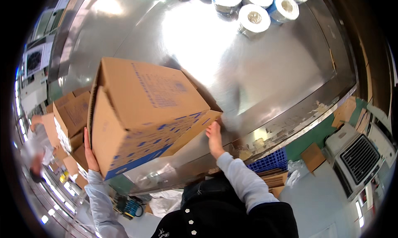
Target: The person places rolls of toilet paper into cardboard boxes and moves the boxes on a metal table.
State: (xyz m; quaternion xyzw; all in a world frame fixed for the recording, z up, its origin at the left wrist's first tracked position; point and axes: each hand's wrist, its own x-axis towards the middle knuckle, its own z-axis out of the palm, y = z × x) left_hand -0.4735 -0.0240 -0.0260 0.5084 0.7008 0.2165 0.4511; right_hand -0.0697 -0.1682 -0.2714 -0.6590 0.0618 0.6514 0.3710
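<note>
Bright steel worktop (290,68) spreads out ahead of you, strong glare burning across its upper middle. Off at the far left, a white unit with a round dark grille (34,60) stands beyond the table, and lower down, open brown boxes (74,113) crowd in just past the edge. Now your left hand (90,155): fingers straight and close together, laid flat against the left end of the big carton (153,89). And that carton is right in front of you, at the near left part of the worktop, brown with blue printing, its long side slanting towards you. Over to your right hand (214,136), fingers curled in at the carton's near right corner, by a flap; whether they pinch it, you can't tell from here. Further right, up at the far side, white wrapped rolls (253,19) stand bunched together. Below the near edge, there's a blue crate (269,161) with brown cardboard beside it, and out at the far right, a grey air cooler (358,159) with a dark slatted grille.
</note>
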